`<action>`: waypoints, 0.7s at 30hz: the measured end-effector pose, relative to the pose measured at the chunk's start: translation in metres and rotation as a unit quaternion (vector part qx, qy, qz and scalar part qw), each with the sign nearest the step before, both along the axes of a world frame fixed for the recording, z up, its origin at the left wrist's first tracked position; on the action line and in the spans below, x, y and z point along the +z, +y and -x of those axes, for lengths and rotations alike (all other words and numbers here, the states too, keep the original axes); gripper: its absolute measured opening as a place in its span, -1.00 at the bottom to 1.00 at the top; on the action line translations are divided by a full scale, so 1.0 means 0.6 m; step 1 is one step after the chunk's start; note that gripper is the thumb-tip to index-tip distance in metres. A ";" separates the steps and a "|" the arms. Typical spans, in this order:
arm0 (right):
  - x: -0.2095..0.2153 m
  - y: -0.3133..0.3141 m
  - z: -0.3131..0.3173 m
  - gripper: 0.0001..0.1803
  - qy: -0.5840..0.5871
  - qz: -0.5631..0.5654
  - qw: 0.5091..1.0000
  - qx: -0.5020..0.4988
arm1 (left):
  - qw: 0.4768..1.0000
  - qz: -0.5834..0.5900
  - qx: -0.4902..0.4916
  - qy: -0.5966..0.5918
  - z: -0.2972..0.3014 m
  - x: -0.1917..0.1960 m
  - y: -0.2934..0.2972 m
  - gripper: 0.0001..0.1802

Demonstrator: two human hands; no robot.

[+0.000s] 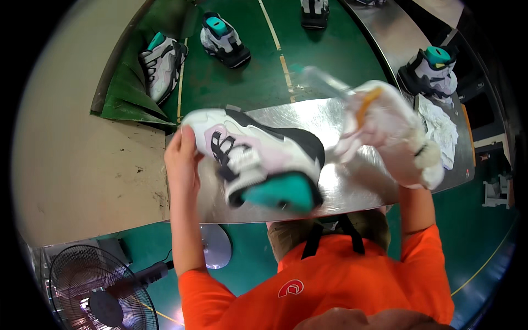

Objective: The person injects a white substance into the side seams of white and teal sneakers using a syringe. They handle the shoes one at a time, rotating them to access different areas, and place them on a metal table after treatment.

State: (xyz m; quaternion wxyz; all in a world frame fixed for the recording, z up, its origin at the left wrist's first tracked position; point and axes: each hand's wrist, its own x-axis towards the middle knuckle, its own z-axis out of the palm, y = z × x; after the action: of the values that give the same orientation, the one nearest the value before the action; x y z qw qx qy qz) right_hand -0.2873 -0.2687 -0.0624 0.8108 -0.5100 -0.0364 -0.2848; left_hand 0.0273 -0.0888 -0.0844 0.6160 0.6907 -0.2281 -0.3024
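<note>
A white, lilac and black sneaker (275,148) with black laces and a teal filling in its opening is tilted above the metal work surface. My left hand (184,154) is bare and grips it by the toe end. To the right of the sneaker's heel is my right hand (385,126), in a white glove and blurred by motion. It is closed round a slim clear-handled tool (327,81) with a teal tip that points up and left; its exact kind is too smeared to make out. An orange-yellow strip (367,104) crosses the gloved fingers.
Beyond the metal ledge (341,201) lies a green belt carrying several similar sneakers (224,41). Green sheeting (132,82) edges its left side. At right, another sneaker (432,71) stands near a crumpled white cloth (439,129). A floor fan (104,297) stands lower left.
</note>
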 end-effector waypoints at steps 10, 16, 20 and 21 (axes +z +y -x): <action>-0.060 0.124 0.123 0.14 0.134 0.028 0.928 -0.347 | 0.837 -0.125 -0.203 -0.492 0.145 0.044 0.042 -0.34; -0.109 0.163 0.074 -0.11 0.204 0.236 0.883 -0.351 | 0.979 -0.045 -0.154 -0.126 0.185 0.043 -0.035 -0.38; -0.109 0.160 0.045 -0.22 0.232 0.319 0.838 -0.378 | 0.986 -0.016 -0.129 -0.107 0.201 0.022 -0.029 -0.40; -0.107 0.157 0.042 -0.23 0.242 0.325 0.836 -0.370 | 0.985 -0.027 -0.130 -0.114 0.202 0.022 -0.027 -0.39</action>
State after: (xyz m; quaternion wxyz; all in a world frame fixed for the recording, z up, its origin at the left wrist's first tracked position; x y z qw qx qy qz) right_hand -0.3122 -0.1743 -0.1264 0.4155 -0.7723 0.2624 -0.4026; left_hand -0.0942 -0.1053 -0.0713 0.5222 0.7018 -0.3766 -0.3049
